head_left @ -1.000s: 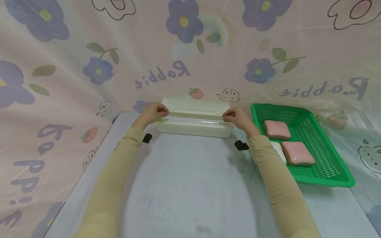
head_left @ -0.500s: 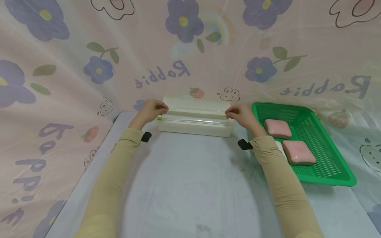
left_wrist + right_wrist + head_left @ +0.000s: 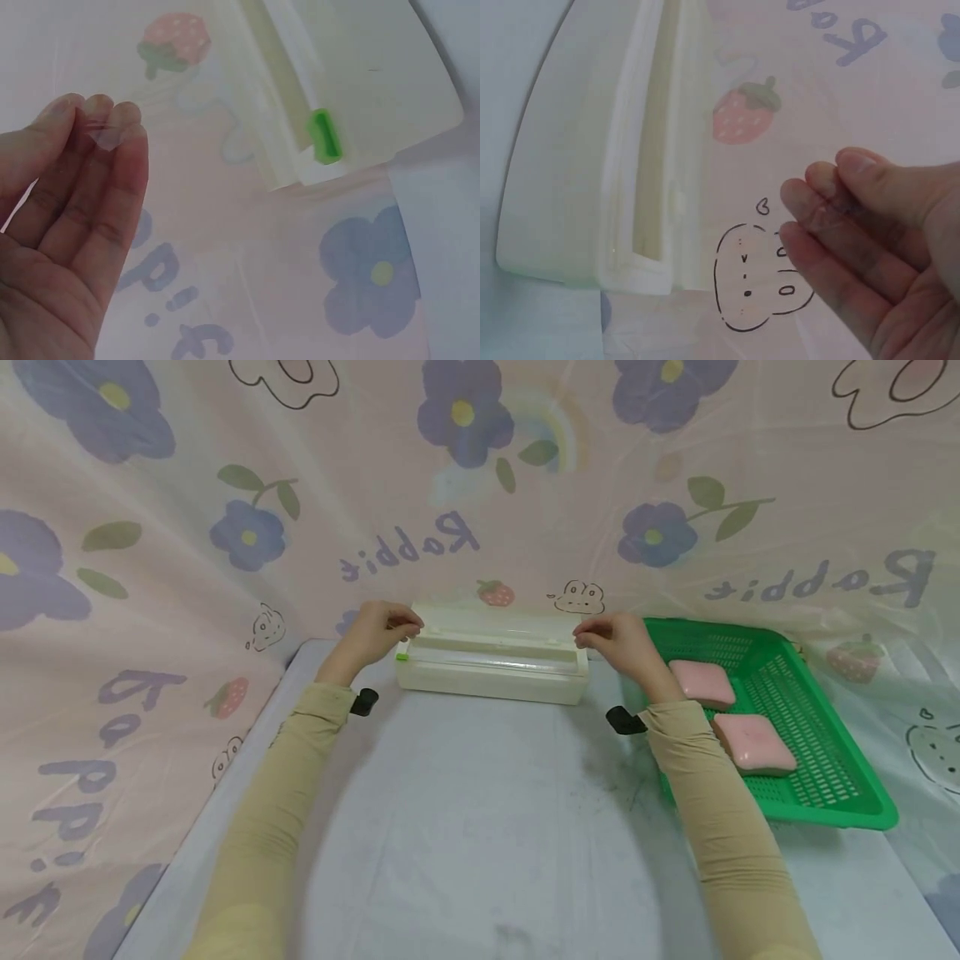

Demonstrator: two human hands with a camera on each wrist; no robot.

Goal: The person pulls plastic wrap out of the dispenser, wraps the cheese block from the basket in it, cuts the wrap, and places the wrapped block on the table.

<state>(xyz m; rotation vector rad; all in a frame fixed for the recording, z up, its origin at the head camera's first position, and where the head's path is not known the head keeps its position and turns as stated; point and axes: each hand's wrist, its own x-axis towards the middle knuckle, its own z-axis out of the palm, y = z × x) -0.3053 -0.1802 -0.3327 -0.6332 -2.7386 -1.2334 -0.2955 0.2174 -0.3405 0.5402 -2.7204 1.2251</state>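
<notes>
Head view: dim, greyish, diffuse light; source direction indeterminable; wide-angle stretch toward edges.
Flat pale tabletop [image 3: 465, 827]: soft-edged shadows along inner sides of beige-sleeved forearms [image 3: 262, 827].
Green perforated plastic basket [image 3: 832, 818]: faint shadow beneath near rim.
Square pink smooth blocks [image 3: 753, 743]: slight sheen on top.
Roll of clear plastic film [image 3: 487, 660]: lengthwise glare streak.
Wrist views: hazy, low contrast; printed pink fabric backdrop [image 3: 285, 300] washed out; bare left hand [image 3: 67, 232] greyish-shaded.

Box [image 3: 491, 682] at the far side of the surface [image 3: 480, 827]; basket [image 3: 832, 815] to its right, holding two blocks [image 3: 753, 743]; cloth [image 3: 540, 518] behind both.
</notes>
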